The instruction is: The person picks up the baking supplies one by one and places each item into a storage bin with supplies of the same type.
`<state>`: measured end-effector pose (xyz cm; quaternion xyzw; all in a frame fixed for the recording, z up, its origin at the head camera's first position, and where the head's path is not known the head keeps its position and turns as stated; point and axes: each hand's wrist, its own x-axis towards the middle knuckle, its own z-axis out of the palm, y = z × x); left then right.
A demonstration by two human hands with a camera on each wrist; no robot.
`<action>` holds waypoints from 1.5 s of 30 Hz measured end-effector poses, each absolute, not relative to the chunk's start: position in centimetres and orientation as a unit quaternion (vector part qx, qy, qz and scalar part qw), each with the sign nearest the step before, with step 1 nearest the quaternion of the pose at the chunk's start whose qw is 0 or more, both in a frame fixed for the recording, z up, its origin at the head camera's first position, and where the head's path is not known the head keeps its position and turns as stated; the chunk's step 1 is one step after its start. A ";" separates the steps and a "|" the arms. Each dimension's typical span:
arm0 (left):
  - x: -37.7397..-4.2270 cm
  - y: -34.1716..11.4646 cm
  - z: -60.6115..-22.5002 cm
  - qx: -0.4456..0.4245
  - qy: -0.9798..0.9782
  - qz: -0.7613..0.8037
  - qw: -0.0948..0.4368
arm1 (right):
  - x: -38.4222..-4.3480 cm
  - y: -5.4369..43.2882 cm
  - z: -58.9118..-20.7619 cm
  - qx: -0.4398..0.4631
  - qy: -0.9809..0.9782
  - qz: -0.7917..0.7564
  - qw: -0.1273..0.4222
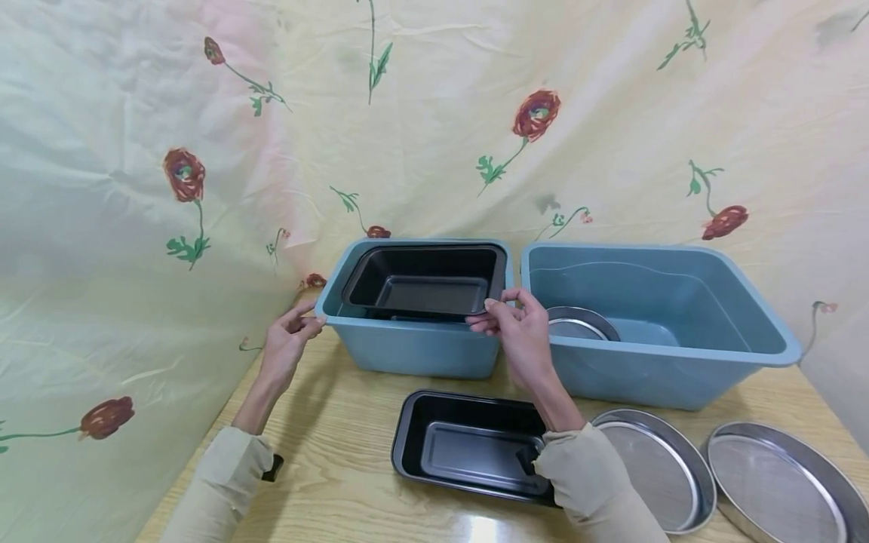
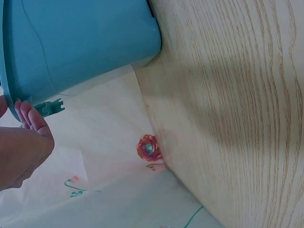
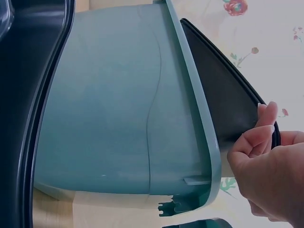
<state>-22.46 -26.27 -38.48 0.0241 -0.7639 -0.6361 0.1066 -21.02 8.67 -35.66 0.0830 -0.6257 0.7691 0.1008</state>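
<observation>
A black loaf pan sits tilted in the mouth of the left blue plastic bin. My right hand pinches the pan's rim at its near right corner. In the right wrist view the pan's dark side rises above the bin's rim, with the fingers and thumb on its lip. At the bin's near left corner, my left hand holds the rim. The left wrist view has its fingers bent under that rim, the thumb mostly out of frame.
A second black loaf pan lies on the wooden table, partly behind my right forearm. To the right stands another blue bin with a round metal pan inside. Two round pans lie before it. Flowered cloth hangs behind.
</observation>
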 end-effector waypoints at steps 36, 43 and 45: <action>-22.6 -26.1 -38.6 0.030 -0.754 -0.646 0.117 | -24.9 6.3 -34.2 0.070 -0.727 0.682 0.022; -22.6 -26.1 -38.6 0.029 -0.753 -0.647 0.116 | -25.1 6.3 -33.8 0.104 -0.794 0.598 -0.032; -22.5 -26.1 -38.6 0.031 -0.756 -0.643 0.115 | -25.2 6.4 -33.8 0.113 -0.804 0.583 -0.031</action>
